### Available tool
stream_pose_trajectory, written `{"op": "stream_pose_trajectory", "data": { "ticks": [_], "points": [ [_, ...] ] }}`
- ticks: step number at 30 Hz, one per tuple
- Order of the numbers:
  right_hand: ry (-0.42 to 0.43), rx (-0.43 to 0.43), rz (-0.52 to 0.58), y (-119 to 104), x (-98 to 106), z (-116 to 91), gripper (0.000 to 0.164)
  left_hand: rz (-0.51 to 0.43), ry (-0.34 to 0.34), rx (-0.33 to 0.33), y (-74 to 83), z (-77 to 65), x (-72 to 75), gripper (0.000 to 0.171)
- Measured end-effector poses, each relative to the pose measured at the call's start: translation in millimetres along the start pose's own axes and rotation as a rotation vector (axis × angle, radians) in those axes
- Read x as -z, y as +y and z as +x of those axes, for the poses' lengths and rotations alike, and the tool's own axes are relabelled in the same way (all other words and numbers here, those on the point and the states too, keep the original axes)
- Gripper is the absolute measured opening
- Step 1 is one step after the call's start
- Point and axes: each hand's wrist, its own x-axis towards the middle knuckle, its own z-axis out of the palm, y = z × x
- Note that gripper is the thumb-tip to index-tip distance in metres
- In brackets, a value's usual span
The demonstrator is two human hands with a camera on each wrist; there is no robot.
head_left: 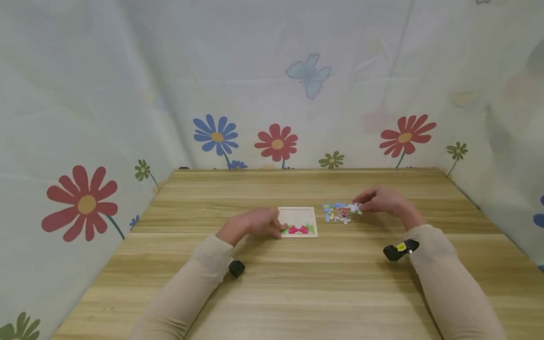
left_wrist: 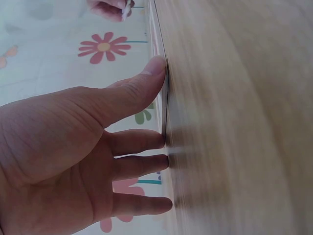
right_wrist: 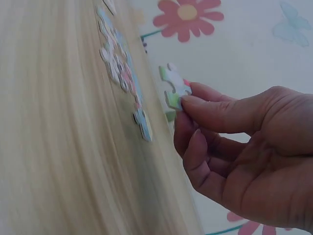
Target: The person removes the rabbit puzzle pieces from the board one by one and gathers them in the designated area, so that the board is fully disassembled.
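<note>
My right hand [head_left: 381, 199] pinches a jigsaw puzzle piece [right_wrist: 175, 87], white with green corners and a bit of red, between thumb and forefinger. It holds the piece raised above the table, beside a group of loose puzzle pieces [head_left: 338, 213]. My left hand [head_left: 260, 222] is at the left side of a shallow wooden puzzle tray [head_left: 316, 222]. Its thumb [left_wrist: 155, 66] rests on the tray's edge, and the other fingers reach down nearly straight to the tabletop. Along the tray's near side lies a strip of fitted pieces [head_left: 301, 229] in pink and green; bare wood shows behind it.
The wooden table [head_left: 297, 283] ends at a back edge before a hanging cloth [head_left: 255, 71] printed with flowers and a butterfly. Black wrist cameras [head_left: 236, 268] are strapped at both sleeves. The loose pieces lie just right of the tray.
</note>
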Motion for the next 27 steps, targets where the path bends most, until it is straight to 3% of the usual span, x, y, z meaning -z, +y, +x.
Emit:
{"op": "stream_pose_trajectory", "data": {
  "ticks": [9, 16, 27],
  "points": [
    [-0.021, -0.039, -0.054, 9.2, 9.3, -1.8, 0.029, 0.03, -0.005, -0.024, -2.9, 2.2, -0.9, 0.04],
    [-0.05, -0.034, -0.118, 9.7, 4.8, -0.3, 0.022, 0.024, 0.001, 0.002, -2.7, 3.1, -1.3, 0.041],
    [-0.025, -0.051, -0.174, 7.5, -4.7, 2.7, 0.014, 0.015, 0.006, 0.003, -3.9, 1.6, -3.1, 0.04]
  ]
}}
